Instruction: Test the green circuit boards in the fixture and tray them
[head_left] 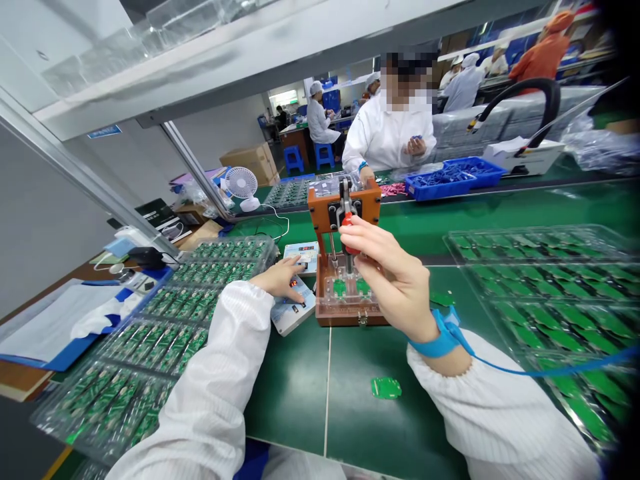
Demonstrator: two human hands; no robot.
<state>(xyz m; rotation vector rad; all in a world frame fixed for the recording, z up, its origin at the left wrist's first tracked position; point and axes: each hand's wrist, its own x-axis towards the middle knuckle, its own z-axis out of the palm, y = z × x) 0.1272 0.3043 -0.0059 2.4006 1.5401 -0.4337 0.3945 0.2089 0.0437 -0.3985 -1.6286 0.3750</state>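
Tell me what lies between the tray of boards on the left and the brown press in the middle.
In the head view, a pale box with a red display, a second such box behind it, and the left hand, reaching over them.

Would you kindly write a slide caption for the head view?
Right hand on the red handle of a clamp fixture, left hand at a display box, between trays of green circuit boards.

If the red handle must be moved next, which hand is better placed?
Probably the right hand: it is on the red handle, while the left hand is at the display boxes.
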